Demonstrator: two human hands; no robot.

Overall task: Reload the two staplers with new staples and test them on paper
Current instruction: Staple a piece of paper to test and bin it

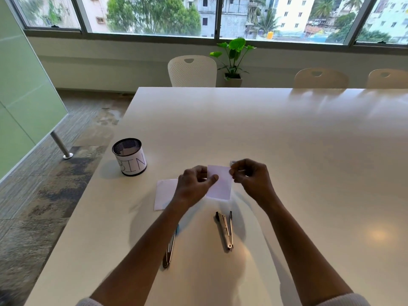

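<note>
The left hand (194, 184) is pinching 1 small, thin square paper slip (220, 186) by its left edge, and the right hand (251, 177) is nipping the opposite edge, above the glossy white table (287, 140). 1 flat sheet (164, 193) is lying beneath the left wrist. 2 slim metal staplers are lying hinged open nearer the person: the black stapler (225, 228) and the blue-trimmed stapler (170, 250).

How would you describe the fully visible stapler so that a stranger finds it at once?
Look at the white table, between the person's forearms. There lies a silver stapler, opened in a narrow V. The other stapler is partly hidden under the left forearm.
</note>
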